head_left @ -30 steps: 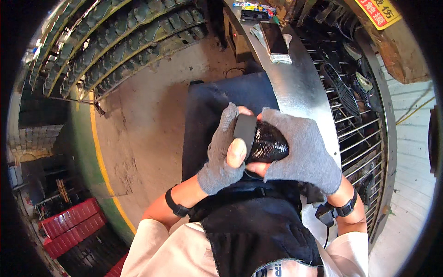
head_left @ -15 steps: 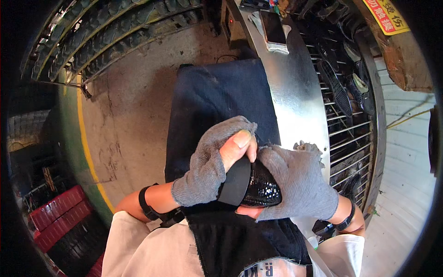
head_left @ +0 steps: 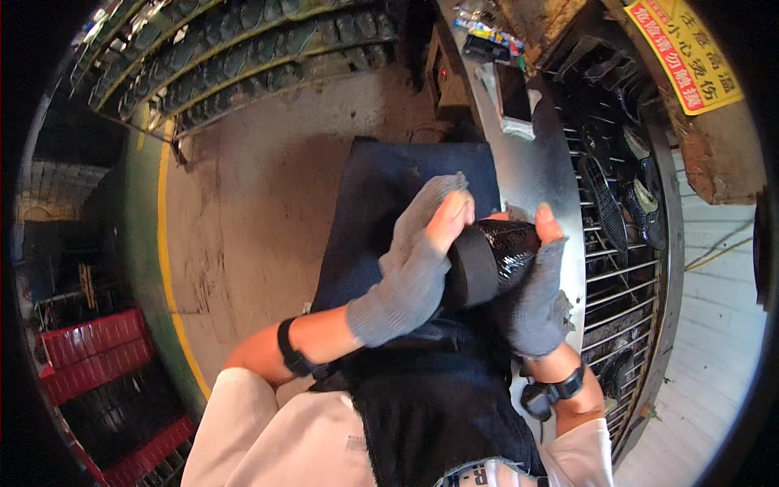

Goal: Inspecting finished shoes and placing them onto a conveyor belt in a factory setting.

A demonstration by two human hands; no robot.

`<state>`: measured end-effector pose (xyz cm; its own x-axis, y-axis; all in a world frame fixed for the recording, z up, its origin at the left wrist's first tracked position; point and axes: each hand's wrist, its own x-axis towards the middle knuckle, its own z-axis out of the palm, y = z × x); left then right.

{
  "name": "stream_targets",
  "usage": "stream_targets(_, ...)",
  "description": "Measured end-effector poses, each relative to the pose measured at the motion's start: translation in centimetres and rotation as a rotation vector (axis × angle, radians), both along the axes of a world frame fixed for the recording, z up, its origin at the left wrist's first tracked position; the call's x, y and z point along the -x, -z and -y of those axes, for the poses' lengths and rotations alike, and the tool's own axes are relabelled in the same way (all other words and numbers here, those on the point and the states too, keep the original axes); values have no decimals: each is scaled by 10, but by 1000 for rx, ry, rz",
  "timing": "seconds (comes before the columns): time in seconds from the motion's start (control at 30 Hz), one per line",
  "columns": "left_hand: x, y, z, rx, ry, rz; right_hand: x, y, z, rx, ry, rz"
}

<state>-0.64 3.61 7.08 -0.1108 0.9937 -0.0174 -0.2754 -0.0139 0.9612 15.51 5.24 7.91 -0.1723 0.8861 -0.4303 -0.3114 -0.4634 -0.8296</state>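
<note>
A black shoe (head_left: 511,252) with a glossy scaly upper and a thick dark grey sole (head_left: 475,268) is held over my lap, above my dark apron (head_left: 422,187). My left hand (head_left: 418,260), in a grey glove with bare fingertips, is closed at the sole side with its fingers over the far edge. On the other side my right hand (head_left: 542,296), gloved alike, wraps the upper, its thumb pointing up along it. The shoe's far end and part of my right fingers are hidden.
Right of my lap runs a metal bench (head_left: 531,166) bearing a phone (head_left: 513,96). Beyond it, a barred rack (head_left: 621,272) holds several dark shoes. Shelves of dark shoe-shaped pieces (head_left: 284,61) stand far left; a red slatted rack (head_left: 97,345) is near left. A yellow-and-red warning sign (head_left: 690,57) hangs far right.
The shoe has been turned and moved up and right, showing more of its sole. My right hand has rolled from over the upper to its right side, thumb now up. The view has shifted.
</note>
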Motion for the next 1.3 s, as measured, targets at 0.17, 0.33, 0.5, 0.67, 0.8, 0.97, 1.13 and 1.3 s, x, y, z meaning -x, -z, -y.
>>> stream_targets(0.17, 56, -11, -15, -321, -20, -366, 23, -61, -58, -1463, -544, 121)
stream_targets(0.33, 31, 32, -40, 499, 225, 528, 63, -23, 11, -1557, -1249, 550)
stream_targets(0.5, 48, 98, -15, 299, 166, 719, 31, 13, 28, -1527, -625, 299)
stream_targets(0.67, 50, 106, -11, 270, 349, 913, -36, 34, 34, -400, -613, 365)
stream_targets(0.8, 54, 82, 2, 317, 328, 807, -20, 49, 46, -211, -516, 148)
stream_targets(0.97, 34, 15, 14, 225, 305, 575, 8, 21, 11, -519, -223, 127)
stream_targets(1.13, 34, 8, 29, 143, 91, 323, 40, -2, 20, -822, -171, 330)
stream_targets(1.3, 38, 4, 34, 6, 144, 134, 33, -26, 8, -835, -275, 297)
